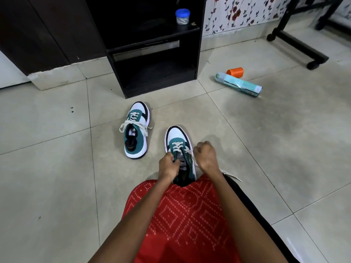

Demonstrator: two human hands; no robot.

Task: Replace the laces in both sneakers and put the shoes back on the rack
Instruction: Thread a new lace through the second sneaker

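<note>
Two teal, white and black sneakers stand on the tiled floor. The left sneaker (136,130) sits apart, its cream lace threaded and the ends spread loose to both sides. The right sneaker (177,141) is close to my knees, toe pointing away. My left hand (168,165) pinches the lace at the left side of its tongue. My right hand (206,155) is fisted on the cream lace (190,151) at the right side. A lace end (232,176) trails on the floor by my right wrist. The black shoe rack (152,54) stands beyond the sneakers.
A blue-lidded jar (182,16) sits on the rack's upper shelf. An orange cup (235,72) and a teal tube (239,84) lie on the floor to the right. A black wheeled frame (296,44) stands at the far right. My red patterned garment (182,221) covers my lap.
</note>
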